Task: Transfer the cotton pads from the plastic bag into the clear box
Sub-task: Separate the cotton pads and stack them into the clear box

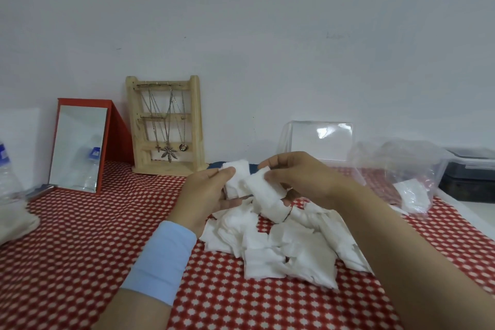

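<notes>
A loose heap of white square cotton pads (289, 246) lies on the red patterned cloth in front of me. My left hand (203, 195) holds a small stack of pads (237, 178) upright, thumb on its front. My right hand (297, 174) pinches another pad (263, 190) beside that stack, just above the heap. The clear box (318, 139) stands behind my hands with its lid raised. The crumpled plastic bag (396, 169) lies at the right with a few pads still inside it.
A wooden necklace stand (166, 126) and a red-framed mirror (80, 147) stand at the back left against the wall. A plastic water bottle (8, 177) is at the far left. A dark lidded container (468, 177) sits at the far right.
</notes>
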Demonstrator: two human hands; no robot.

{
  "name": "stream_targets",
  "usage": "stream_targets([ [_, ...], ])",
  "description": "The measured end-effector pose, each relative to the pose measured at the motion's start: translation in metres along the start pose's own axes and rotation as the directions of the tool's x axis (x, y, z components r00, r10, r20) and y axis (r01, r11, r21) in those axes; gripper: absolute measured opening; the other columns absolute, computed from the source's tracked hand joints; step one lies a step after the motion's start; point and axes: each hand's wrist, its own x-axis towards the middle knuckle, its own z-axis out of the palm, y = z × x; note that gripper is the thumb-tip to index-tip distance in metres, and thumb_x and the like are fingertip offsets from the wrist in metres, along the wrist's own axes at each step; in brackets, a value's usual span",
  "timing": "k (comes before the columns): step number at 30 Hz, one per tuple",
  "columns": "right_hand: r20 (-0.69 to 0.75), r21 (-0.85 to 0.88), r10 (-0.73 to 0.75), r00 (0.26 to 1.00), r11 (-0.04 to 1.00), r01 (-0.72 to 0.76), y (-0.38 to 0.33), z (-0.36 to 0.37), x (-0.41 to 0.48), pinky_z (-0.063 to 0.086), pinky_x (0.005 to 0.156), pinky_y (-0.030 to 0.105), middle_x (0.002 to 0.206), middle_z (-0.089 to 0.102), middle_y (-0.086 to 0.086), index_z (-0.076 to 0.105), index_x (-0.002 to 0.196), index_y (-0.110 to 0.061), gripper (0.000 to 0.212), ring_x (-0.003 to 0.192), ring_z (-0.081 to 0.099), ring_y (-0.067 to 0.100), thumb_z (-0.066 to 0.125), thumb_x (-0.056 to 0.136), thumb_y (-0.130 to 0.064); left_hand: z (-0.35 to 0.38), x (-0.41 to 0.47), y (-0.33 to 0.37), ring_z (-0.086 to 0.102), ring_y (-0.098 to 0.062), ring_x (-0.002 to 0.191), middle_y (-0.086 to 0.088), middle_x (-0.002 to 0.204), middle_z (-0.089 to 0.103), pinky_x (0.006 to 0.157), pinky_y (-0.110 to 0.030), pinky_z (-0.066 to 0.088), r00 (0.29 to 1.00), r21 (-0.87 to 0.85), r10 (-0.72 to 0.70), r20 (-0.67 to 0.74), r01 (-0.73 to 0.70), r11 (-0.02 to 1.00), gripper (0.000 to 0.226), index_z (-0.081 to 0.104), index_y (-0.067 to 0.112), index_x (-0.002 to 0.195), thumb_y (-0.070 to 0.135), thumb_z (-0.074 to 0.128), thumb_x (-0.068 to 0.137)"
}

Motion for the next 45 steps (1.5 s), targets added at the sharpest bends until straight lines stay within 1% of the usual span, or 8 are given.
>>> stream_targets([
  [6,0.072,-0.005,0.024,0.997,1.000,-0.024,0.000,0.000,-0.001,0.057,0.092,0.044,0.107,0.076,0.013,0.075,0.108,-0.007,0.018,0.100,0.073,0.031,0.068,0.092,-0.003,0.003,-0.003,0.003,0.077,-0.028,0.087,-0.019,0.101,0.077,0.065,-0.030,0.063,0.997,-0.082,-0.038,0.067,0.043,0.996,0.019,0.072,0.001,0.107,0.017,0.063,0.099],
  [11,-0.120,0.051,0.013,0.993,0.999,-0.007,-0.008,-0.012,-0.002,0.055,0.081,0.038,0.100,0.076,0.016,0.079,0.098,-0.009,0.012,0.084,0.064,0.030,0.076,0.087,-0.009,0.002,-0.001,0.000,0.075,-0.031,0.097,-0.021,0.102,0.076,0.069,-0.030,0.063,1.000,-0.086,-0.022,0.016,0.023,0.996,0.015,0.074,0.003,0.095,0.015,0.065,0.097],
  [19,-0.220,-0.058,-0.053,0.974,0.997,0.041,-0.021,0.013,-0.004,0.051,0.053,0.021,0.074,0.076,0.005,0.079,0.082,-0.011,0.008,0.054,0.059,0.010,0.086,0.078,-0.015,0.010,-0.005,0.004,0.074,-0.030,0.102,-0.022,0.111,0.075,0.073,-0.033,0.064,0.973,-0.226,-0.077,0.217,0.127,0.966,0.026,0.067,-0.001,0.119,0.015,0.055,0.102],
  [25,-0.263,-0.148,-0.050,0.963,0.989,0.011,-0.020,0.014,-0.001,0.044,0.048,0.012,0.070,0.073,-0.003,0.076,0.081,-0.009,0.011,0.051,0.062,0.001,0.086,0.078,-0.013,0.012,-0.006,0.006,0.074,-0.033,0.101,-0.023,0.109,0.075,0.078,-0.039,0.064,0.966,-0.255,-0.121,0.229,0.180,0.950,0.041,0.067,-0.003,0.116,0.032,0.051,0.104],
  [30,-0.185,-0.151,0.011,0.983,0.988,-0.039,-0.021,0.012,-0.004,0.054,0.061,0.026,0.095,0.075,0.003,0.072,0.101,-0.017,0.017,0.070,0.066,0.014,0.079,0.086,-0.020,0.008,-0.007,0.003,0.076,-0.027,0.095,-0.019,0.104,0.077,0.073,-0.028,0.063,0.963,-0.063,-0.050,0.266,0.069,0.996,0.021,0.069,-0.006,0.112,0.001,0.064,0.094],
  [35,-0.149,-0.030,0.006,0.989,0.999,-0.010,-0.014,0.014,-0.003,0.049,0.053,0.023,0.086,0.073,0.004,0.073,0.105,-0.015,0.023,0.051,0.062,0.006,0.082,0.083,-0.016,0.006,-0.007,0.006,0.076,-0.027,0.092,-0.019,0.104,0.077,0.067,-0.028,0.062,0.966,0.006,-0.068,0.249,0.069,0.998,0.017,0.070,-0.003,0.110,0.001,0.064,0.094],
  [40,-0.058,-0.395,-0.009,0.998,0.919,-0.015,-0.011,0.000,-0.004,0.049,0.060,0.025,0.080,0.076,-0.007,0.073,0.093,-0.023,0.008,0.066,0.072,0.013,0.071,0.091,-0.031,0.003,-0.004,0.003,0.076,-0.027,0.096,-0.015,0.104,0.077,0.067,-0.028,0.062,0.990,0.090,-0.010,0.142,-0.003,0.996,0.018,0.073,0.001,0.108,0.012,0.069,0.094],
  [45,0.225,-0.811,0.383,0.896,0.583,-0.046,-0.006,-0.014,-0.012,0.056,0.091,0.032,0.097,0.073,-0.014,0.075,0.101,-0.043,0.027,0.083,0.071,0.009,0.084,0.076,-0.040,0.002,0.001,0.002,0.074,-0.028,0.099,-0.016,0.105,0.077,0.065,-0.027,0.061,0.998,0.068,0.029,0.058,-0.033,0.997,0.009,0.075,0.005,0.097,0.010,0.067,0.095],
])
